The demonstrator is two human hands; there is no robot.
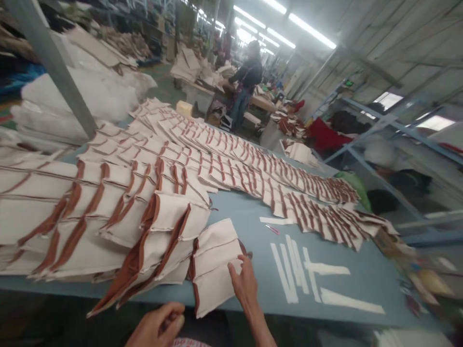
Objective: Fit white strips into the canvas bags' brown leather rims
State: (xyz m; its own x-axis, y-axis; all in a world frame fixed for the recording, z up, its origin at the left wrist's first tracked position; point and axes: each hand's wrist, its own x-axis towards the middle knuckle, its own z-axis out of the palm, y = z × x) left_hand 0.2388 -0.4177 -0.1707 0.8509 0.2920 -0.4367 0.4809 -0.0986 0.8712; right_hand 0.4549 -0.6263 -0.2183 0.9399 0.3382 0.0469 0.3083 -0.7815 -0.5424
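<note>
Touching: right hand [245, 282], unclenched, on the cream panel [213, 265], near middle of the table [238, 207].
Left hand [159, 324]: curled, near edge; can't tell if it's holding anything.
Brown-edged panels [96, 241]: fanned left and far.
Panel tally: one under hand, finished share unclear.

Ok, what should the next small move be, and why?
Probably bring the bare left hand to the rectangular cream fabric panel, at its brown-trimmed left edge. The bare right hand is at the panel's right side, while the left is apart from it, by the flat blue tabletop's near edge, so the trimmed edge looks unheld.
</note>
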